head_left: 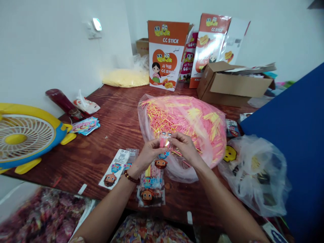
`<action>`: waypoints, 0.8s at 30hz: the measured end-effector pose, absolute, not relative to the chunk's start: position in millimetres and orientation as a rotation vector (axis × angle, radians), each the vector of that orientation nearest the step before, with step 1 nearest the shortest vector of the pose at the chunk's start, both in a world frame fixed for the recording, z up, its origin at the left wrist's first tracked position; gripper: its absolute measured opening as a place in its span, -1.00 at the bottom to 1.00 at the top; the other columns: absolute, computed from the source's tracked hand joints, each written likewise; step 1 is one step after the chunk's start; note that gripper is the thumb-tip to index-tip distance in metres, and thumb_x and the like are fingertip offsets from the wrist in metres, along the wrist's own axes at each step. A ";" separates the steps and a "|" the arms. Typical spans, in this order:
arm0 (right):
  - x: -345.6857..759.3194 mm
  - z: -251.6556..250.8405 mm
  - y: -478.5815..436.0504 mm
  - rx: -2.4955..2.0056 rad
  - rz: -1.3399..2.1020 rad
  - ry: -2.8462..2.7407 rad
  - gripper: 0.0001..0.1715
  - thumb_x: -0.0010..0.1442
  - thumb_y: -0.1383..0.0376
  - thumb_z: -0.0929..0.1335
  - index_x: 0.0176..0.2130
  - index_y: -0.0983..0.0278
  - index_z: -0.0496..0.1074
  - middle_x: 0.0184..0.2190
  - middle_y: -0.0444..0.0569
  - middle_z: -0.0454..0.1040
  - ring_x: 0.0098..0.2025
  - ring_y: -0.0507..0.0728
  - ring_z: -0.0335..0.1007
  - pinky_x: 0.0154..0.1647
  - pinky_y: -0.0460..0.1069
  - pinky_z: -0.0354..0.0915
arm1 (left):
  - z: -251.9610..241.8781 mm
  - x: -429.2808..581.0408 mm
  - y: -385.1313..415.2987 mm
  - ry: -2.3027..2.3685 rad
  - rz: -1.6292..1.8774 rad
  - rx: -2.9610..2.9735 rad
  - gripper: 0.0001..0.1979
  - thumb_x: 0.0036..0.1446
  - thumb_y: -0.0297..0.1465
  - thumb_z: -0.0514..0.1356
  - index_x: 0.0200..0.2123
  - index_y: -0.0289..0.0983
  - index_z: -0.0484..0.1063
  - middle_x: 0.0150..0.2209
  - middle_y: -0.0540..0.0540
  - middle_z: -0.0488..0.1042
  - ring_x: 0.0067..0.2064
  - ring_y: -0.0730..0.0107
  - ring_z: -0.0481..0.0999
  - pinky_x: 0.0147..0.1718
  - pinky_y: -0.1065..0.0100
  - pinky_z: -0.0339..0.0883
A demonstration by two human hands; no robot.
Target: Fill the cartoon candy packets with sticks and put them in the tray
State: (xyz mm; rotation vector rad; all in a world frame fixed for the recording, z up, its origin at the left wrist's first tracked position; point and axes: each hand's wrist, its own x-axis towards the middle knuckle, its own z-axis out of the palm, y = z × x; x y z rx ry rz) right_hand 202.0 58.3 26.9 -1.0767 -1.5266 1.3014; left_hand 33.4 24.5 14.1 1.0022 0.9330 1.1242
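Between my two hands is a small clear printed packet with pink sticks showing inside. My left hand, a beaded bracelet at its wrist, is closed with thumb and fingers pinching the packet's left edge. Opposite it, my right hand pinches the packet near its upper right. Right behind them lies a big clear plastic bag of thin pink and yellow sticks. Below my hands rests a pile of packets with a cartoon face. Flat printed packets lie to the left of my left hand.
A yellow and blue fan stands at the left, near a dark red bottle, tissues and blue-pink packets. Orange-white cartons and an open cardboard box are behind. A knotted plastic bag and blue panel are right.
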 end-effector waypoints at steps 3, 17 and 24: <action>203.8 34.8 59.2 -1.046 1.177 -1.603 -0.80 0.13 0.16 0.42 -0.30 0.23 0.46 -0.41 -0.15 0.45 -0.41 0.03 0.31 -0.39 -0.07 0.23 | 10.0 28.6 21.9 0.970 1.111 1.010 -0.66 -0.16 -0.24 0.47 -0.35 -0.35 0.60 -0.43 -0.05 0.56 -0.40 0.46 0.46 -0.36 0.42 0.31; 195.1 72.3 80.0 -0.752 0.839 -2.330 -0.78 0.26 0.21 0.38 -0.38 0.22 0.54 -0.38 -0.11 0.46 -0.29 0.05 0.33 -0.23 -0.03 0.20 | 9.0 13.0 10.7 1.087 1.078 1.125 -0.76 -0.08 -0.29 0.41 -0.38 -0.34 0.59 -0.45 -0.02 0.52 -0.43 0.48 0.39 -0.39 0.43 0.25; 192.9 72.7 86.5 -0.867 1.355 -2.199 -0.65 0.21 0.10 0.36 -0.47 0.26 0.52 -0.57 -0.18 0.40 -0.51 0.00 0.23 -0.48 -0.09 0.16 | 1.7 -0.5 7.4 1.140 0.999 1.272 -0.79 -0.03 -0.28 0.36 -0.40 -0.33 0.60 -0.51 0.02 0.45 -0.46 0.46 0.33 -0.43 0.43 0.20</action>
